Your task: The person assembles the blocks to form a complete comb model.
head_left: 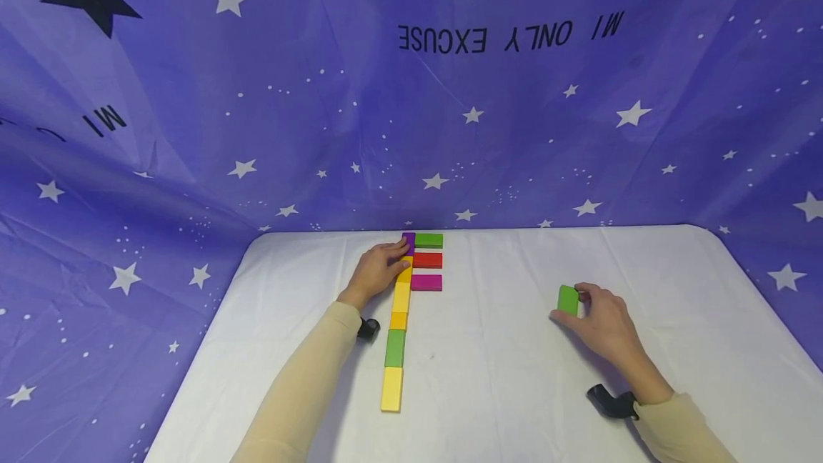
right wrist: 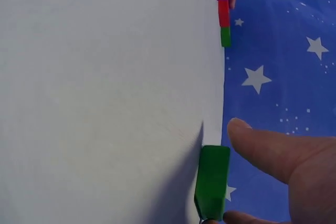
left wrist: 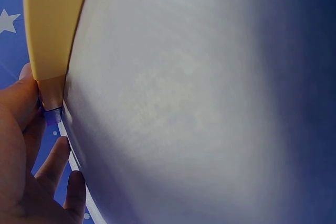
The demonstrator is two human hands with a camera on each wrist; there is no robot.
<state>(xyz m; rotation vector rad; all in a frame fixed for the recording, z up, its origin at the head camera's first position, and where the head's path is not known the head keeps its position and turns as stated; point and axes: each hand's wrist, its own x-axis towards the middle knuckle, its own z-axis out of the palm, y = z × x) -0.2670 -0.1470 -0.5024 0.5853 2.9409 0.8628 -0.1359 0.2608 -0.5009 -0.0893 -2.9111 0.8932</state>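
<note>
Purple block and yellow blocks form the far part of one long row. My left hand is at the far end of that row, forefinger on the purple block and thumb on the yellow one just nearer. In the left wrist view its other fingers stretch out beside the table edge. Off to the right, my right hand holds a green block between thumb and fingertips. Part of that block's end is cut off in the right wrist view, where the thumb shows large.
Green, red and magenta blocks jut right from the row's far end. Nearer me, the row continues with an orange block, a green one and a pale yellow one. A starry purple curtain hangs behind.
</note>
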